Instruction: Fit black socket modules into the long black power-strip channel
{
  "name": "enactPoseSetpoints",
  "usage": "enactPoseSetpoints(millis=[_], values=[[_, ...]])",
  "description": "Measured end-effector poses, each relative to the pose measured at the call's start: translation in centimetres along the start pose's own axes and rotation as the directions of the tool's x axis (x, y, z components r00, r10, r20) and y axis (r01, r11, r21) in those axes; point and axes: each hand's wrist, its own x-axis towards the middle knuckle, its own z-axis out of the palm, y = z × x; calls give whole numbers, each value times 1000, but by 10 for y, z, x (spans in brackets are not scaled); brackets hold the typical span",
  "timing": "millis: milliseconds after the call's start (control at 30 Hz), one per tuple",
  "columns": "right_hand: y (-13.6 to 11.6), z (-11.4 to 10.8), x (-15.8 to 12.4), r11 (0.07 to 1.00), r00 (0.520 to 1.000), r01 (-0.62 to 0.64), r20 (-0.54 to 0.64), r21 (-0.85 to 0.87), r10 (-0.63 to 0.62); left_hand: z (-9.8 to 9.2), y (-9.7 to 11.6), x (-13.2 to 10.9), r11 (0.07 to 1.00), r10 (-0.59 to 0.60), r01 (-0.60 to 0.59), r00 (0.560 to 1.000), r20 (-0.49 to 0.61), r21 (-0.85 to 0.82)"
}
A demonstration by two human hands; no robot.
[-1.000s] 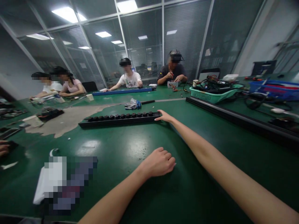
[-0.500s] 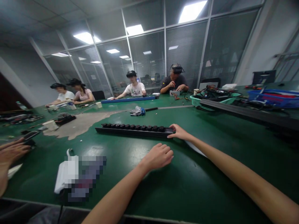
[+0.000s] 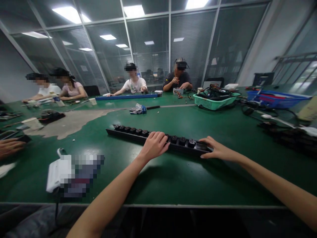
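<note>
A long black power strip [image 3: 128, 131] with a row of round sockets lies slantwise on the green table [image 3: 173, 178]. My left hand [image 3: 155, 145] rests over its middle with the fingers curled on the sockets. My right hand [image 3: 216, 149] grips the strip's right end, fingers wrapped on the edge. Both forearms reach in from the near edge.
A pixelated white and dark object [image 3: 71, 173] lies at the near left. Another person's hand [image 3: 10, 147] sits at the left edge. Farther back are a green basket of cables [image 3: 215, 100], a blue tray [image 3: 277, 98], a blue strip [image 3: 126, 97], a rag [image 3: 138, 109] and several seated people.
The power strip has been drawn nearer to me and to the right by my right hand. My left hand moved forward from the bare table onto the strip's middle.
</note>
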Motion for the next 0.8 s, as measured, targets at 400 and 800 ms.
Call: enactPoseSetpoints(millis=[400,800], values=[[62,-76,-46,962,944,-182,-238,205,229,9,-8,-3,966,-254,257,963,86,-34],[103,-74,-37,850,773,-228,-442,476,455,24,-16,-4,955,-297,291,923,244,60]])
